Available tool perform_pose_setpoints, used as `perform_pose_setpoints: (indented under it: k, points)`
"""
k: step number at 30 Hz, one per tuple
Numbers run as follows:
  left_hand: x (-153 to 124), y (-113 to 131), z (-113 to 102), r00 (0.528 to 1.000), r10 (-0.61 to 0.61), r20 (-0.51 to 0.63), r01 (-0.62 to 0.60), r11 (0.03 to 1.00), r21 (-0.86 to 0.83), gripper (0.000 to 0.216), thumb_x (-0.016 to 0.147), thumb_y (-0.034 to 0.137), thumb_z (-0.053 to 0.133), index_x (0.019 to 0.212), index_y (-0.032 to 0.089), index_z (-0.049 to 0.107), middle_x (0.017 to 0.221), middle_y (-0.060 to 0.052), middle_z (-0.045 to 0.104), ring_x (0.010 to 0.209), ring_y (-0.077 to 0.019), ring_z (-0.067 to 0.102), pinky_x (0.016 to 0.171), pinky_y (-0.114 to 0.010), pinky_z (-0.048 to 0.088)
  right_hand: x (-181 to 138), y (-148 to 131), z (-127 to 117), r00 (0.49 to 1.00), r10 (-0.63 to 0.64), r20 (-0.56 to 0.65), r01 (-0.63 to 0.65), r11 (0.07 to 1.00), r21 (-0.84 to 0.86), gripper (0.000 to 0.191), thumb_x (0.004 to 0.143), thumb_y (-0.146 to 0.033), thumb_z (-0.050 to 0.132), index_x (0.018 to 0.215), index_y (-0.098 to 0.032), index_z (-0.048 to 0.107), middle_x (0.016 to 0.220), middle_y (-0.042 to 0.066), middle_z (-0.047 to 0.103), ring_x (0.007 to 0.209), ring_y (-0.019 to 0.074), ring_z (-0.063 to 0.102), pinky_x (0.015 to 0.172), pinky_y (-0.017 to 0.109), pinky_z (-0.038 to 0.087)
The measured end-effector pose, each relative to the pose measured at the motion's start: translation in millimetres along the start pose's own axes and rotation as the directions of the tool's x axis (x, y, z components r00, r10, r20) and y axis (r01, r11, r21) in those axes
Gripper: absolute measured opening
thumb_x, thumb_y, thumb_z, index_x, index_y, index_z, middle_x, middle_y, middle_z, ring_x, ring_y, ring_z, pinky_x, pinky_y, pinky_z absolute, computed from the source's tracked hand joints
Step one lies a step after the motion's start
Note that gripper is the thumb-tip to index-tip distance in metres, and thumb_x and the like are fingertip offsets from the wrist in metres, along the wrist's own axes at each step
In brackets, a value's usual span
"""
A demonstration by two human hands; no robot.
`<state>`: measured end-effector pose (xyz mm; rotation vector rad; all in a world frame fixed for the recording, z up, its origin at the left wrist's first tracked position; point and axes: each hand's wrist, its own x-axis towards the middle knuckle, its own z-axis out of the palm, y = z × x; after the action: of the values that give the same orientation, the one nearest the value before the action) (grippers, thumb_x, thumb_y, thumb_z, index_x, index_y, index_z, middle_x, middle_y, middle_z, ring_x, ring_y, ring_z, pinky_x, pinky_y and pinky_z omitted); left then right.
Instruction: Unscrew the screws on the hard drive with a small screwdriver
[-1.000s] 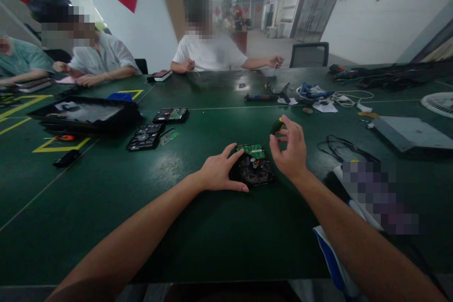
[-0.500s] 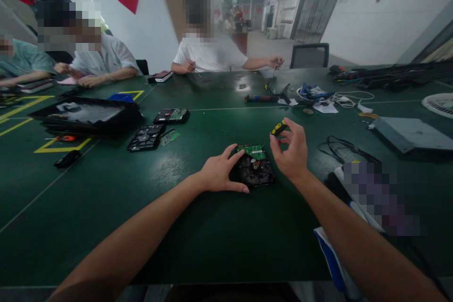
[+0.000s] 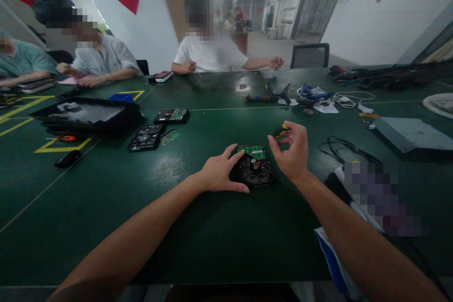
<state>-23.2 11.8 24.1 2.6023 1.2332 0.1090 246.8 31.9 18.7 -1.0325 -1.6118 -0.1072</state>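
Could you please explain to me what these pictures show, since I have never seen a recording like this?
There is no robot here: a person works with two bare hands. Every picture comes from one camera on that person's head, looking forward and down.

The left hand is spread over the left side of a black drive with a green board on it. The right hand holds a yellow-and-dark tool, perhaps a screwdriver.

On the green table also lie a second drive, a third drive, a loose board, a black tray and a metal box.
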Motion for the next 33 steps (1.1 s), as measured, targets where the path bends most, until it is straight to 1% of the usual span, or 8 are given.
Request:
perform_pose_setpoints:
  k: [3,6,11,16,22,27,31,33]
  points:
    - [0.4,-0.5,0.7,1.0,0.001,0.0,-0.001,1.0,-0.001,0.131,0.071,0.101,0.057,0.17,0.026,0.017,0.177,-0.019,0.01,0.149,-0.0473,0.043,0.113,-0.057,0.048,0.3,0.4,0.0,1.0,-0.017,-0.02,0.017,1.0,-0.019,0.061,0.09,-0.026,0.075,0.144,-0.029,0.046,0.131,0.011,0.055,0.093,0.0221,0.069,0.062,0.036,0.067]
    - [0.2,-0.4,0.9,1.0,0.005,-0.006,-0.005,1.0,0.004,0.13,0.071,0.101,0.056,0.17,0.026,0.017,0.176,-0.019,0.011,0.15,-0.0463,0.043,0.113,-0.056,0.048,0.1,0.6,0.8,0.999,-0.023,-0.022,0.023,0.999,-0.027,0.061,0.091,-0.028,0.076,0.144,-0.029,0.047,0.131,0.011,0.059,0.092,0.0222,0.071,0.064,0.036,0.067]
    - [-0.4,0.8,-0.3,1.0,-0.002,-0.006,0.002,1.0,0.01,0.13,0.071,0.101,0.057,0.17,0.026,0.018,0.176,-0.019,0.011,0.148,-0.0475,0.044,0.112,-0.056,0.049,0.3,-1.7,0.2,1.0,-0.003,0.026,0.004,0.999,-0.042,0.063,0.094,-0.033,0.071,0.151,-0.031,0.042,0.139,0.012,0.062,0.095,0.0246,0.074,0.068,0.039,0.068]
    - [-0.5,1.2,-1.1,1.0,0.001,-0.001,-0.001,1.0,-0.002,0.129,0.071,0.1,0.057,0.17,0.027,0.017,0.177,-0.018,0.009,0.149,-0.0476,0.043,0.112,-0.057,0.048,1.7,-5.6,-2.0,0.999,0.004,0.054,0.0,0.998,-0.068,0.066,0.097,-0.031,0.066,0.156,-0.031,0.038,0.135,0.012,0.066,0.094,0.0252,0.075,0.073,0.042,0.069]
    - [-0.2,-0.9,0.6,1.0,-0.004,-0.002,0.004,1.0,-0.009,0.13,0.071,0.1,0.058,0.17,0.028,0.016,0.177,-0.017,0.009,0.148,-0.0491,0.043,0.112,-0.059,0.048,3.0,-6.6,-2.1,0.998,-0.011,0.059,0.016,0.997,-0.082,0.065,0.097,-0.031,0.065,0.157,-0.03,0.039,0.139,0.013,0.065,0.097,0.0267,0.074,0.08,0.047,0.069]
    - [0.0,-0.6,1.0,1.0,0.0,-0.002,0.0,1.0,-0.005,0.131,0.07,0.101,0.056,0.17,0.026,0.017,0.177,-0.018,0.009,0.149,-0.0485,0.043,0.112,-0.058,0.049,1.9,-4.0,-1.5,0.996,-0.024,0.088,0.028,0.998,-0.051,0.064,0.1,-0.029,0.061,0.159,-0.032,0.037,0.143,0.013,0.063,0.104,0.0272,0.073,0.085,0.049,0.068]
    - [-0.1,0.5,0.9,1.0,-0.008,-0.005,0.008,1.0,-0.003,0.132,0.07,0.102,0.056,0.17,0.026,0.018,0.177,-0.018,0.01,0.146,-0.0485,0.046,0.112,-0.059,0.048,0.7,-0.6,-0.2,0.995,0.033,0.091,-0.034,0.999,0.012,0.061,0.103,-0.028,0.055,0.159,-0.031,0.034,0.143,0.013,0.064,0.111,0.0276,0.074,0.096,0.053,0.065]
    - [-0.3,0.6,0.8,1.0,-0.009,-0.008,0.009,1.0,0.0,0.131,0.07,0.102,0.056,0.17,0.026,0.018,0.177,-0.018,0.01,0.147,-0.0483,0.046,0.112,-0.058,0.048,0.9,-0.1,0.1,0.994,0.058,0.096,-0.063,0.997,0.054,0.06,0.103,-0.029,0.054,0.159,-0.031,0.033,0.139,0.013,0.067,0.109,0.0264,0.075,0.097,0.052,0.065]
